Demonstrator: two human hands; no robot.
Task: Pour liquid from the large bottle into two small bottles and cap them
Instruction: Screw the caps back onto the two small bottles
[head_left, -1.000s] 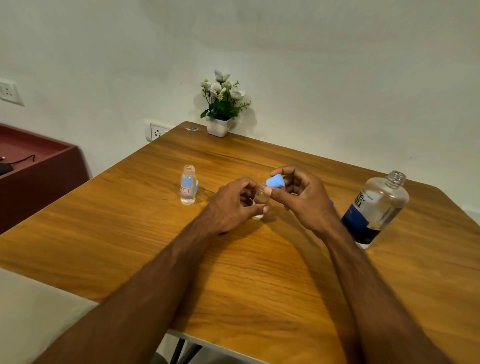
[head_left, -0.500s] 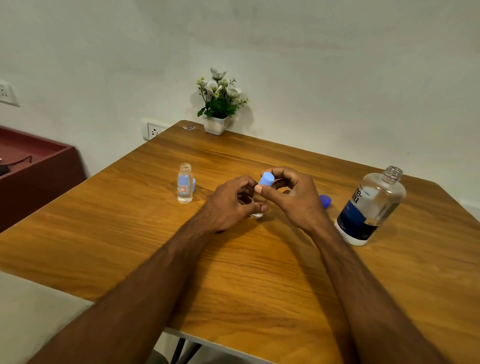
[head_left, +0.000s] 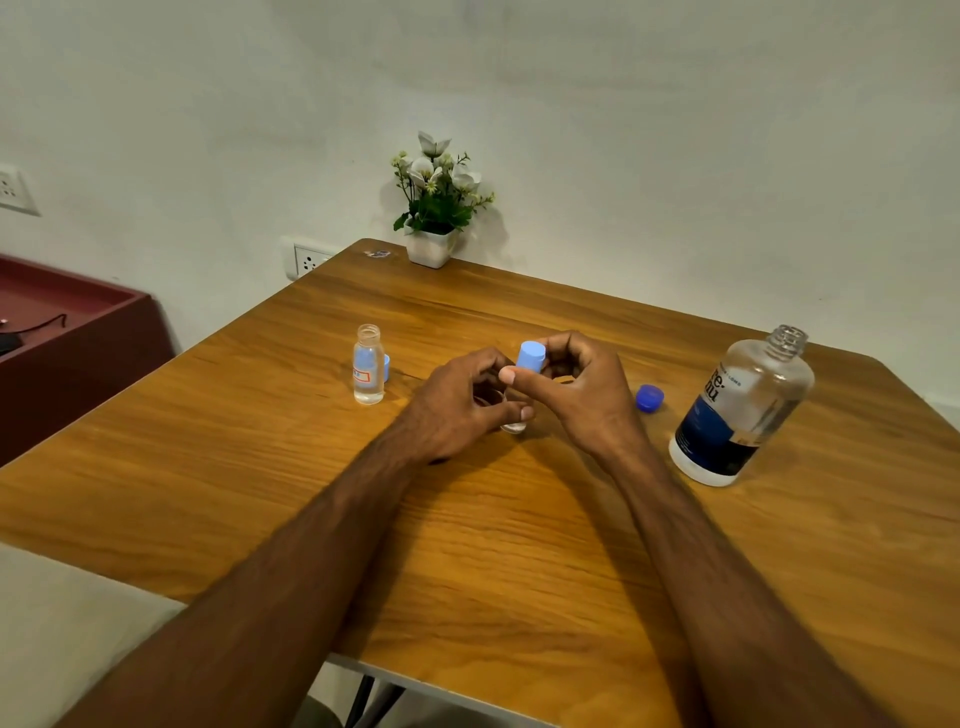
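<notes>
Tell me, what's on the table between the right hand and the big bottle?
A dark blue cap lies on the table between the right hand and the big bottle, seen in the head view.

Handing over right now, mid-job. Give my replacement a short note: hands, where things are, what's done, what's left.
Left hand grips a small bottle standing on the table.
Right hand pinches the light blue cap at that bottle's top; seating can't be judged.
Second small bottle stands left, filled, uncapped, its cap behind it.
Large bottle stands right, open; its dark blue cap lies beside it.
Left: finish this cap, then cap the second bottle.
</notes>
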